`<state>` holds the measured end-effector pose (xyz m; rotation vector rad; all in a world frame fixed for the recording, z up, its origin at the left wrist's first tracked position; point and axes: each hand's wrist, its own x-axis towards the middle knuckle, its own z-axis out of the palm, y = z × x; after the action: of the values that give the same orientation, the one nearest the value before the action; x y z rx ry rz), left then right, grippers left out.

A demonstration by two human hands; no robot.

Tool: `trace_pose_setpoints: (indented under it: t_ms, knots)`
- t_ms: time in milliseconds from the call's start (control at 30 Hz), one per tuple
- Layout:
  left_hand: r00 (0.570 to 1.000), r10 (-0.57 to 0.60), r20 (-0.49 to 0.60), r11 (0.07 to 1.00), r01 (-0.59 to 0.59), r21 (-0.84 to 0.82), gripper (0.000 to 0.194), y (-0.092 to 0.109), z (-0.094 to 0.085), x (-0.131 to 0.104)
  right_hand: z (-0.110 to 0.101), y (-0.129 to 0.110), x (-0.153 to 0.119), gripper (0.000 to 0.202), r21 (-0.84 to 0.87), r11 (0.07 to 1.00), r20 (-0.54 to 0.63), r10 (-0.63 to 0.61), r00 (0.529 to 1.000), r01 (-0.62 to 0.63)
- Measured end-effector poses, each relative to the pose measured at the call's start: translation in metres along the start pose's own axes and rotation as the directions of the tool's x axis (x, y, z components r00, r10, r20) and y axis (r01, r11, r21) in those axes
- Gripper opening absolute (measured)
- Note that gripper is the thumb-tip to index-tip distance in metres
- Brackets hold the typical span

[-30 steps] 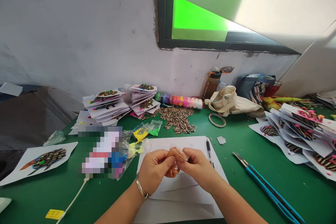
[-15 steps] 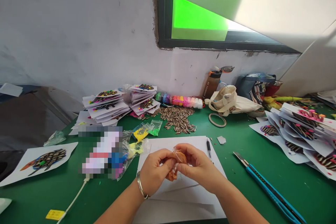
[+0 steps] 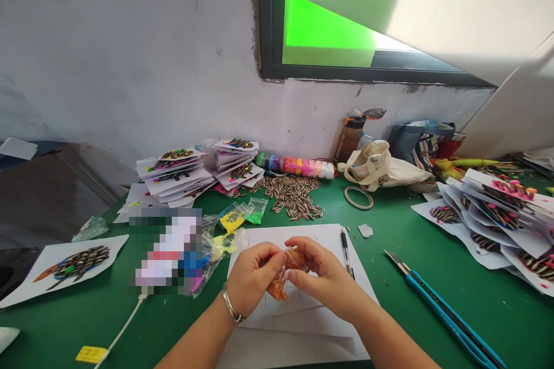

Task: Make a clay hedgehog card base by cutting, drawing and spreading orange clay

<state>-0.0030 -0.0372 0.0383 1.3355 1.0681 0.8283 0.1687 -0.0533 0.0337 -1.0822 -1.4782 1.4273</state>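
Note:
An orange lump in a clear plastic bag (image 3: 279, 287) is held between both hands over the white paper (image 3: 320, 323). My left hand (image 3: 255, 277), with a silver bangle at the wrist, pinches the bag between thumb and fingers. Curled around the bag's right side is my right hand (image 3: 322, 274). A black pen (image 3: 345, 245) lies on the paper's right part. Small bags of yellow clay (image 3: 232, 219) and green clay (image 3: 256, 217) lie beyond the paper, to the left of a pile of striped seeds (image 3: 296, 196).
Stacked pictures stand at the back left (image 3: 175, 179) and right (image 3: 485, 219). A blue cutter (image 3: 445, 305) lies right, a tape roll (image 3: 358, 198) behind. A seed bird picture (image 3: 73, 268) and a white cable (image 3: 123, 328) are left. A bottle (image 3: 348, 141) and cloth bag (image 3: 383, 167) stand near the wall.
My left hand has shifted slightly left and the orange bag has turned, with its lower end now hanging farther left. My right hand has moved only a little.

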Motion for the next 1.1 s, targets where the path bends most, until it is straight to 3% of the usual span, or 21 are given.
trace_pose_setpoints:
  t_ms: [300,467,567,700,867,1033,1100]
  knots:
    - [0.999,0.013,-0.034,1.0,-0.013,-0.001,0.035,-0.002,0.004,0.0,0.008,0.013,0.003,0.032,0.15,0.989,0.028,0.009,1.0,-0.013]
    - [0.999,-0.024,-0.034,0.996,0.021,-0.083,0.032,-0.002,0.005,0.001,0.009,0.015,0.003,0.035,0.065,0.998,-0.087,-0.018,0.996,0.024]
    - [0.998,-0.044,-0.038,0.996,0.041,-0.074,0.033,-0.003,0.004,0.002,0.01,0.012,0.003,0.028,0.027,0.999,-0.089,-0.038,0.995,0.041]
    - [0.997,-0.002,-0.08,1.0,0.002,-0.005,0.038,-0.005,0.002,0.003,0.012,0.008,0.003,0.021,0.065,0.997,-0.061,-0.044,0.997,0.048]
    - [0.983,0.078,-0.168,0.996,-0.07,0.052,0.047,-0.009,0.001,0.006,0.013,0.011,0.004,0.034,0.203,0.977,-0.046,-0.061,0.997,0.069]
    - [0.997,0.027,-0.069,1.0,-0.028,-0.003,0.041,-0.007,0.002,0.006,0.011,0.012,0.003,0.022,0.172,0.983,-0.066,-0.059,0.996,0.07]
    - [0.997,0.026,-0.078,0.999,-0.024,0.026,0.037,-0.006,0.001,0.005,0.011,0.009,0.003,0.018,0.189,0.98,-0.048,-0.05,0.998,0.058]
